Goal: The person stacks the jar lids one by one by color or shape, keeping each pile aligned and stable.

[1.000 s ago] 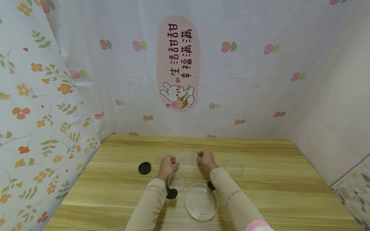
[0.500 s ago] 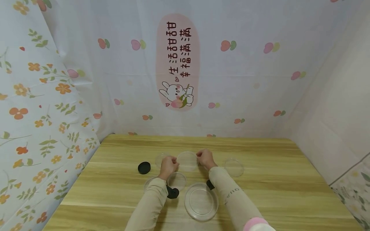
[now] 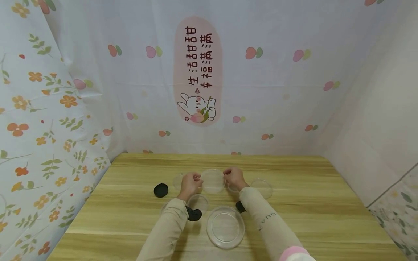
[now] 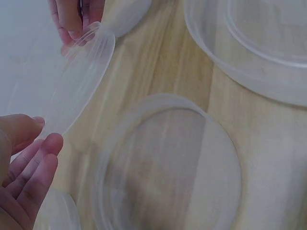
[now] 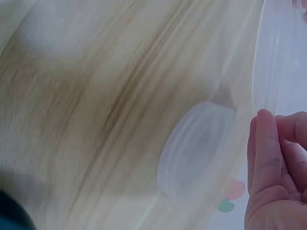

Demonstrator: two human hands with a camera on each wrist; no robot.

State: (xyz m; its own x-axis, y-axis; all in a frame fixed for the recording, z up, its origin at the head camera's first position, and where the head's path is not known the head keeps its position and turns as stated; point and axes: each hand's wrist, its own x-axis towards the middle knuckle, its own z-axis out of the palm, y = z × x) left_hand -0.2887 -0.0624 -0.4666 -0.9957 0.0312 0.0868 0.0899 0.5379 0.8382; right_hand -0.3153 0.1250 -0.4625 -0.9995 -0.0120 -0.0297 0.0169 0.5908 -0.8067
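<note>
A clear round plastic lid (image 3: 213, 181) is held up between both hands over the far half of the table. My left hand (image 3: 190, 186) pinches its left edge, and my right hand (image 3: 235, 177) pinches the opposite edge. In the left wrist view the lid (image 4: 81, 81) shows a thin ridged rim, seen nearly edge-on. Fingers and thumb of the right hand (image 5: 278, 167) meet on the rim in the right wrist view. Below the left hand lies a clear round container or lid (image 4: 230, 143), beside the left wrist.
A large clear round lid (image 3: 225, 227) lies nearest me, between the forearms. A black round lid (image 3: 161, 190) sits at the left. Other clear discs lie about, one right of the right hand (image 3: 262, 188) and a small one (image 5: 196, 148) under it. Patterned cloth (image 3: 277, 90) hangs behind the table.
Both hands and the lid between them have shifted slightly to the right and up against the table. The grip on the lid looks the same. The head view has turned a little.
</note>
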